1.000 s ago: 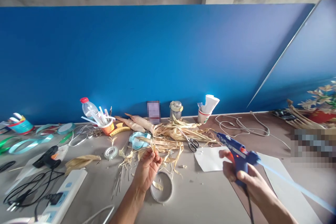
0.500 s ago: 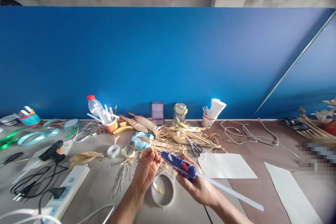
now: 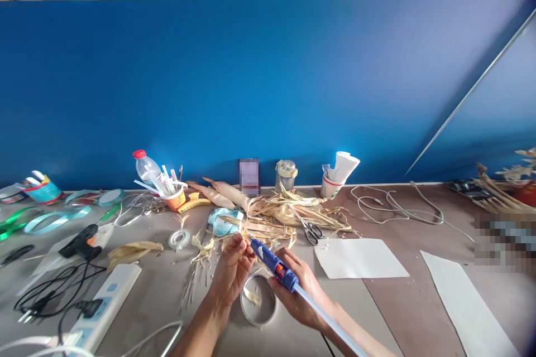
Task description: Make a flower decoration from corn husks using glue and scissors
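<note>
My right hand point(image 3: 296, 284) is wrapped around a blue glue gun point(image 3: 274, 263), with a long translucent glue stick point(image 3: 326, 318) coming out of its back end. The gun's nozzle points left, close to the fingertips of my left hand point(image 3: 234, 262). Those fingers pinch a small piece of dried corn husk point(image 3: 244, 231); its lower part is hidden by the fingers. Below and between my hands lies a round tape ring point(image 3: 258, 321) with a scrap of husk inside. A heap of dried corn husks point(image 3: 288, 213) spreads just beyond my hands.
Scissors point(image 3: 312, 232) lie by the husks, left of a white paper sheet point(image 3: 362, 258). At left are a power strip point(image 3: 109, 295), a black glue gun point(image 3: 81, 242), a tape roll point(image 3: 179, 240) and a cup of glue sticks point(image 3: 175, 199). A blue partition point(image 3: 268, 83) stands behind.
The glue gun has turned, its rear end swinging down and toward me, while its nozzle stays by the left fingertips. My left hand keeps its pinch. The view has shifted slightly.
</note>
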A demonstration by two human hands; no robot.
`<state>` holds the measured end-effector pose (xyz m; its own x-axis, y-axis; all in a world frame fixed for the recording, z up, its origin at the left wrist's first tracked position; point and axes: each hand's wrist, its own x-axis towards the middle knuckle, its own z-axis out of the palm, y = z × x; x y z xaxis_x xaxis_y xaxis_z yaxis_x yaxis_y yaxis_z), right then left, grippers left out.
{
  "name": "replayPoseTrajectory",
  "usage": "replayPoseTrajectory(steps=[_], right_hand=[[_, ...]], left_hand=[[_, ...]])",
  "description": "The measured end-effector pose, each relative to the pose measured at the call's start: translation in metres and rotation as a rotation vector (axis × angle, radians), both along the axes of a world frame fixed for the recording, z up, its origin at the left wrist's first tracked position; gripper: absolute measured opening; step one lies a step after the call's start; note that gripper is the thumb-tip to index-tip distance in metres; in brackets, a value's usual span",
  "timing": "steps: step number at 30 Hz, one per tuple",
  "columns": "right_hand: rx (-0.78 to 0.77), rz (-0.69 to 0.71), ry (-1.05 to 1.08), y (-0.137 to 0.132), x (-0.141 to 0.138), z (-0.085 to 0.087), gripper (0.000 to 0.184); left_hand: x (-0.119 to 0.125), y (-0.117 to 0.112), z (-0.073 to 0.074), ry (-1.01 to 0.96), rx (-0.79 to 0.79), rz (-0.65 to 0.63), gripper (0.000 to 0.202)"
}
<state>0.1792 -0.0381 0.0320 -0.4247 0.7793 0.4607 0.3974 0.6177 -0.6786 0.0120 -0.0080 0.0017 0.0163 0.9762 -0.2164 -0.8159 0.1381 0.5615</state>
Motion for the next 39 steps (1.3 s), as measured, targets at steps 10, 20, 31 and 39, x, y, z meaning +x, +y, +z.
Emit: replayPoseTrajectory(steps=[10, 20, 31, 39], right_hand=[[0.05, -0.04, -0.039, 0.002, -0.0016, -0.0048, 0.005], [0.057, -0.08, -0.076, 0.0021, -0.0023, -0.0038, 0.01], [0.061, -0.084, -0.112, 0.0006, -0.003, -0.0056, 0.007], [0.019, -0.094, -0.111, 0.0006, -0.0027, -0.0013, 0.012]], left_hand=[[0.0, 0.0, -0.0007, -0.019, -0.017, 0.007, 0.024], [-0.0005, 0.0003, -0.0028, -0.009, 0.02, 0.002, 0.018], [-0.0023, 0.0015, -0.0053, -0.007, 0.009, 0.016, 0.018], [-0.0017, 0.0013, -0.0053, -0.009, 0.015, -0.002, 0.018]])
